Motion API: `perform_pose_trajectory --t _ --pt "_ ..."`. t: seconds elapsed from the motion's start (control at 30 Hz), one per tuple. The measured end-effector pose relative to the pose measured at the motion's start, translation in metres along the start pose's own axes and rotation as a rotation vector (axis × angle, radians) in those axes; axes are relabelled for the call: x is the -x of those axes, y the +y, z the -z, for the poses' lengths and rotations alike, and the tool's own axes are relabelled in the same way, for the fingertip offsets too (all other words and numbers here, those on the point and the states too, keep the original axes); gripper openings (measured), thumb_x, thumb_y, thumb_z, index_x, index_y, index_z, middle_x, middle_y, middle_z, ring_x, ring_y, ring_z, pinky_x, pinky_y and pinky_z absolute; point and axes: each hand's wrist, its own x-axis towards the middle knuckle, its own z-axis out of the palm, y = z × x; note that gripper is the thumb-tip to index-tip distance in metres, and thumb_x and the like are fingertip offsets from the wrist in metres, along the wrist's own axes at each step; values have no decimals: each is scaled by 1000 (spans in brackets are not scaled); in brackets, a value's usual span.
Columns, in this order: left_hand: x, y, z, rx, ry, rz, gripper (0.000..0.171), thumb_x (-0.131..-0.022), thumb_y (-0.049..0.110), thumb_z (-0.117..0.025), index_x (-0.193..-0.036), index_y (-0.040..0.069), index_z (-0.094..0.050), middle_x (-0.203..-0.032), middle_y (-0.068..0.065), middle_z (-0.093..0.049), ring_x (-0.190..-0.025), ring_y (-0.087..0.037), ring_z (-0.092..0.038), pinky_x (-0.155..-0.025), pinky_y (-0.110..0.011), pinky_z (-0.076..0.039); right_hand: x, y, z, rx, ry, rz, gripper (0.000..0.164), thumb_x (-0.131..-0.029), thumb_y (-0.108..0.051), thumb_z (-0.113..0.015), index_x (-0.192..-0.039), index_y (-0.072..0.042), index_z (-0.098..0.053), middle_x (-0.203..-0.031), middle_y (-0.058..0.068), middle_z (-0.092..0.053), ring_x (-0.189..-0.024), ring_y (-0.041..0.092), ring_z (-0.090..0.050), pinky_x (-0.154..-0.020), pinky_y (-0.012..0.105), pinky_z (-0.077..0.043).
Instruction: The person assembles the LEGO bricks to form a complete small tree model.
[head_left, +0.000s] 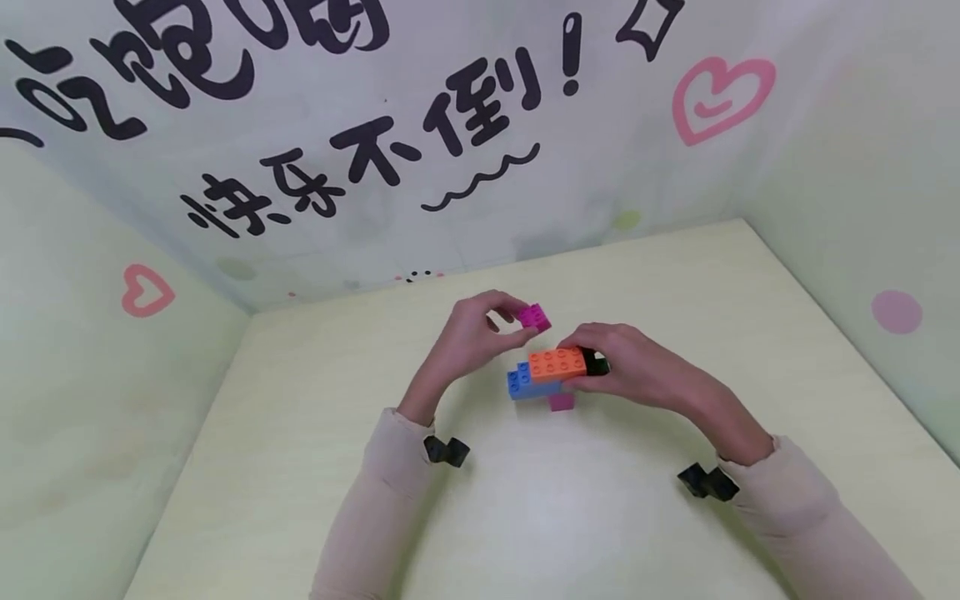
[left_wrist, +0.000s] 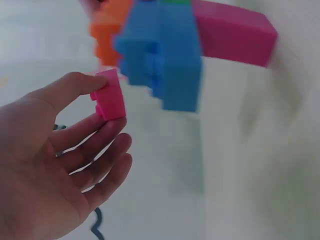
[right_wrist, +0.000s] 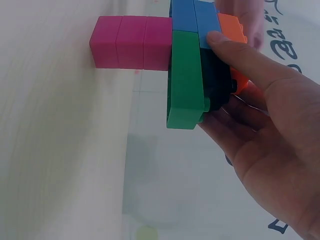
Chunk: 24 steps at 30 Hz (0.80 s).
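My left hand (head_left: 478, 335) pinches a small pink toy brick (head_left: 536, 317) between thumb and fingertips, with its studs showing. Just right of it, my right hand (head_left: 637, 365) grips a built-up block assembly by its sides. An orange brick (head_left: 555, 364) tops the assembly, over blue bricks (head_left: 534, 389). The right wrist view shows a green brick (right_wrist: 186, 82) and a black brick (right_wrist: 217, 75) at the near end, beside the right fingers. A column of pink bricks (right_wrist: 131, 43) extends below. Whether its foot touches the table cannot be told. The loose pink brick is apart from the assembly.
A pale tabletop (head_left: 315, 467) lies under both hands. Behind it stands a white wall (head_left: 480, 233) with black lettering, and light side walls flank left and right. Small black pieces (head_left: 447, 451) sit at both sleeve cuffs.
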Motion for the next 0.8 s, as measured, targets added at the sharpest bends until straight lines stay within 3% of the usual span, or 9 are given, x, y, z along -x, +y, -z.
perform_pose_trajectory --t 0.1,0.2,0.53,0.8 --pt "9 24 11 -36 -91 -134 34 -83 32 -80 -110 13 -72 -99 7 -66 -91 -11 -57 -76 -29 -51 0 1 1 -12 10 21 39 -81 -19 -82 -117 -10 -68 -102 -6 -64 -87 12 -58 -74 29 -54" --pt "15 37 13 -107 -164 -198 32 -83 30 -80 -109 13 -72 -98 8 -66 -90 -7 -55 -78 -27 -49 2 2 0 -19 26 45 38 -81 -20 -82 -116 -11 -68 -101 -8 -63 -86 11 -58 -72 28 -53" --pt "23 51 10 -226 -201 -233 31 -82 30 -81 -108 14 -75 -97 8 -67 -88 -5 -54 -74 -21 -45 4 2 -3 -31 30 39 35 -80 -19 -83 -111 -13 -69 -91 -12 -60 -77 10 -55 -66 25 -50" --pt "27 59 14 -335 -169 -271 34 -82 35 -81 -108 14 -76 -92 7 -64 -81 -6 -52 -66 -20 -44 -1 -2 0 -8 32 71 33 -79 -20 -84 -108 -15 -68 -88 -13 -60 -75 9 -55 -64 24 -49"
